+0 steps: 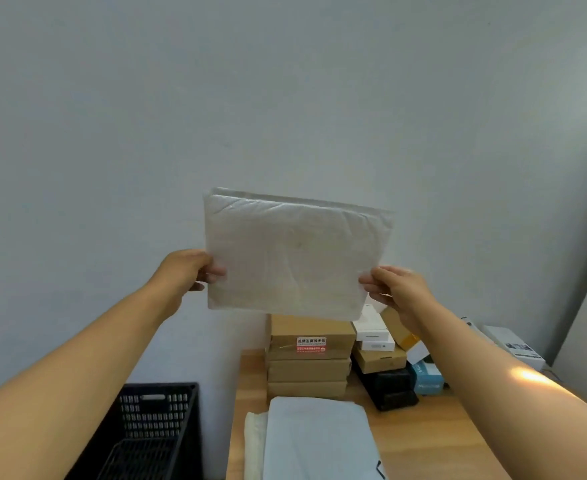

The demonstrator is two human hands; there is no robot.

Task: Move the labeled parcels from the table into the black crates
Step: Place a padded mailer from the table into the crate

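Note:
I hold a flat white padded parcel (295,256) upright in front of the wall, high above the table. My left hand (190,270) pinches its lower left edge. My right hand (397,289) pinches its lower right edge. The side facing me shows no label. A black slatted crate (153,431) stands on the floor at the lower left, beside the wooden table (434,441). Its inside looks empty as far as I can see.
A stack of brown cardboard boxes (307,358) with a red and white sticker stands at the table's back. White, black and blue boxes (389,368) are piled to the right. Flat white mailers (316,441) lie on the near table.

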